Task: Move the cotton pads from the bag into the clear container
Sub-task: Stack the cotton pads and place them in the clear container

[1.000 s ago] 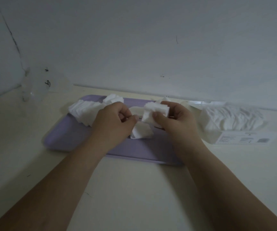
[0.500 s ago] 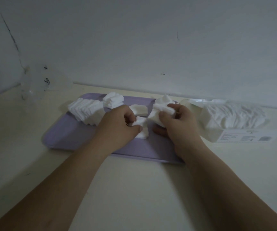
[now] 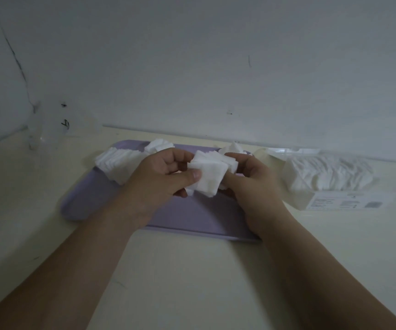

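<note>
**Stack of cotton pads held between both hands above the tray**

A small stack of square white cotton pads (image 3: 212, 181) is gripped by both hands just above the middle of a purple tray (image 3: 192, 217). The left hand (image 3: 156, 182) is closed on the stack's 9 o'clock side: the thumb is pressed flat on the front pad and the fingers are curled behind it. The right hand (image 3: 254, 186) is curled round the 3 o'clock side, with its thumb laid against the stack's lower edge. The held pads are slightly fanned rather than squared up.

More pads are seen on the tray. A fanned row (image 3: 117, 163) is placed at 10 o'clock from the held stack. A small pile (image 3: 159, 144) at 11 o'clock is partly hidden by the left hand, and a second pile (image 3: 234, 147) is seen at 1 o'clock, behind the right hand.

The bag (image 3: 323, 179) is laid on its side on the cream table (image 3: 192, 282), just beside the tray at 3 o'clock, and is packed with pads. A printed label (image 3: 335, 203) is shown on its near face. The clear container (image 3: 46, 132) is set at 10 o'clock from the tray, well apart from it and close to the wall (image 3: 216, 67). Its outline is faint, and whether anything is inside cannot be told.
</note>
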The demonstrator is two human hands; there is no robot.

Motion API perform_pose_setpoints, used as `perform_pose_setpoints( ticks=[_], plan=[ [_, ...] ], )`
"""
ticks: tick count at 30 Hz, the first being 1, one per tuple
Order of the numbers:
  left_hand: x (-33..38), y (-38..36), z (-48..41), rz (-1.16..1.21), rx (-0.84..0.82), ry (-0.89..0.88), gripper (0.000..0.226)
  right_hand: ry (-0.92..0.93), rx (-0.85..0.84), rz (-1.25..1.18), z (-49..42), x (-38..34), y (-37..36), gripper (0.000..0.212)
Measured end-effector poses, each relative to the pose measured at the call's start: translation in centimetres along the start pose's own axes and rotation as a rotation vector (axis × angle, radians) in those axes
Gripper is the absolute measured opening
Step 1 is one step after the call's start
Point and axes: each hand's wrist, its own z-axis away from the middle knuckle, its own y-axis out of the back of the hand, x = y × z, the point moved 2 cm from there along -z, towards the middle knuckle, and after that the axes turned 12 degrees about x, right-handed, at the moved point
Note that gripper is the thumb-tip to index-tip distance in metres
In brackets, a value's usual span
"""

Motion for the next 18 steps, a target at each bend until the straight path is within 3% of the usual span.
perform_pose_setpoints(
  ticks=[13, 18],
  plan=[
    [-0.46, -0.1, 0.08, -0.065, 0.027, -0.012, 0.018, -0.057, -0.093, -0.048, 0.77, -0.55, -0.41, 0.03],
    [-0.7, -0.22, 0.15, -0.121, 0.092, -0.053, 0.021, -0.115, -0.114, -0.118, 1.07, -0.93, -0.83, 0.017]
  ],
)
